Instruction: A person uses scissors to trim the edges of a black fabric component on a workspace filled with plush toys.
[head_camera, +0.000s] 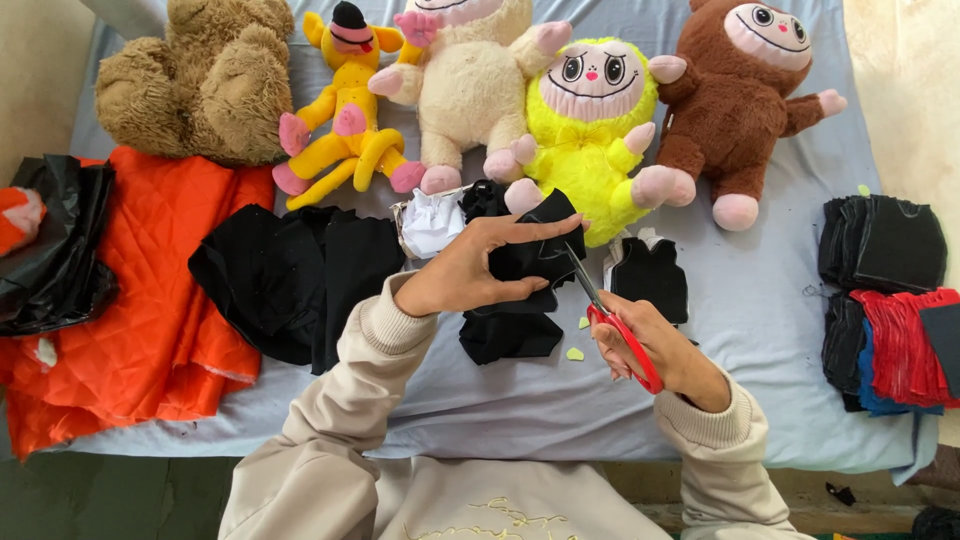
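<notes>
Your left hand (465, 270) pinches the black cloth piece (525, 262) in mid-frame; it looks soft, light and floppy. Your right hand (660, 350) grips red-handled scissors (610, 318), so hold the cloth near the cut.

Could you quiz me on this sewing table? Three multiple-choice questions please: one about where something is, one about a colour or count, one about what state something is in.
1. Where is the orange cloth?
A. Left of the black cloth pile
B. Under the brown monkey
C. In the right hand

2. What colour are the scissors' handles?
A. Blue
B. Red
C. Green

3. What is the left hand doing?
A. Lying flat and empty
B. Gripping a black piece
C. Holding a toy

Answers: 1 A, it lies at the table's left edge, beside that pile. 2 B, red loops show in the right hand. 3 B, its fingers pinch the piece as the blades meet it.
</notes>
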